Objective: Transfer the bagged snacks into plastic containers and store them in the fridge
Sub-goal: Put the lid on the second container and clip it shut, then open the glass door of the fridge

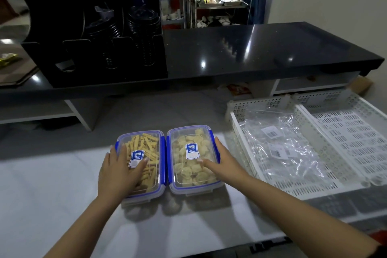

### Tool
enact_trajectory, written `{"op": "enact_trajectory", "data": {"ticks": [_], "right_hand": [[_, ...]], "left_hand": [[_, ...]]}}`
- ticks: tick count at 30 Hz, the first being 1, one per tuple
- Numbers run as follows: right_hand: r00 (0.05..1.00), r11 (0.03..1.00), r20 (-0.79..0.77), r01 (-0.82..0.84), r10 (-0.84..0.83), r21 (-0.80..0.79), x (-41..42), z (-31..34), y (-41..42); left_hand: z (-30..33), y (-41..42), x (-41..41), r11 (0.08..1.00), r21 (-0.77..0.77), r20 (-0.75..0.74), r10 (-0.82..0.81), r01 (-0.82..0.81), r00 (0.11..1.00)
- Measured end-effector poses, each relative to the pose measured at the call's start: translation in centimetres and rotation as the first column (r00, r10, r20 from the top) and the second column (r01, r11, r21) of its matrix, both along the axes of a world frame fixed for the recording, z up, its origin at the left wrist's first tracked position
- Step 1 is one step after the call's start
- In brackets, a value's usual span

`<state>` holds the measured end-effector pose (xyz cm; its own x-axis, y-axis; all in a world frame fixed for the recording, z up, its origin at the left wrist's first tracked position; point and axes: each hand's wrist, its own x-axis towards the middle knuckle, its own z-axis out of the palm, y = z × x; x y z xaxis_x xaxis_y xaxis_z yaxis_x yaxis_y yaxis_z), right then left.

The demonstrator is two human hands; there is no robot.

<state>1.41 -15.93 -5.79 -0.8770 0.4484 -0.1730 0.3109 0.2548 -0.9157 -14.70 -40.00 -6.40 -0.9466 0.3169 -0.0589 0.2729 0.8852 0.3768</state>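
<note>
Two clear plastic containers with blue clip lids stand side by side on the white counter. The left container (149,148) holds yellow stick snacks. The right container (189,163) holds pale puffy snack pieces. Both lids are on, each with a blue and white label. My left hand (119,172) lies flat on the left lid, fingers spread over its near left part. My right hand (222,161) rests along the right container's right side, thumb on the lid and fingers along the edge.
A white perforated tray (240,132) at the right holds empty clear plastic bags (278,142). Another white tray (356,130) sits beside it. A black raised counter (251,52) runs across the back, with a black lid organiser (94,48) on it.
</note>
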Motion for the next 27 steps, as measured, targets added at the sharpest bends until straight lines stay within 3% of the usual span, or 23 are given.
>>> {"op": "enact_trajectory", "data": {"ticks": [7,16,22,27], "right_hand": [[0.997,0.99,0.056,0.046,-0.054,0.135,4.3,2.9,2.0],[0.969,0.961,-0.02,0.248,-0.247,0.123,19.6,6.5,6.9],[0.843,0.827,-0.044,0.535,-0.536,0.172,32.7,8.2,9.4],[0.66,0.641,-0.038,0.741,-0.751,0.198,41.5,8.7,8.9]], "left_hand": [[3.7,4.7,4.9,0.977,0.147,-0.052,-0.149,0.155,0.987],[8.3,16.1,16.0,0.819,0.234,-0.146,-0.503,0.524,0.852],[10.3,24.2,26.3,0.581,0.29,-0.141,-0.76,0.76,0.635],[10.8,29.9,33.3,0.324,0.336,-0.085,-0.925,0.884,0.371]]}}
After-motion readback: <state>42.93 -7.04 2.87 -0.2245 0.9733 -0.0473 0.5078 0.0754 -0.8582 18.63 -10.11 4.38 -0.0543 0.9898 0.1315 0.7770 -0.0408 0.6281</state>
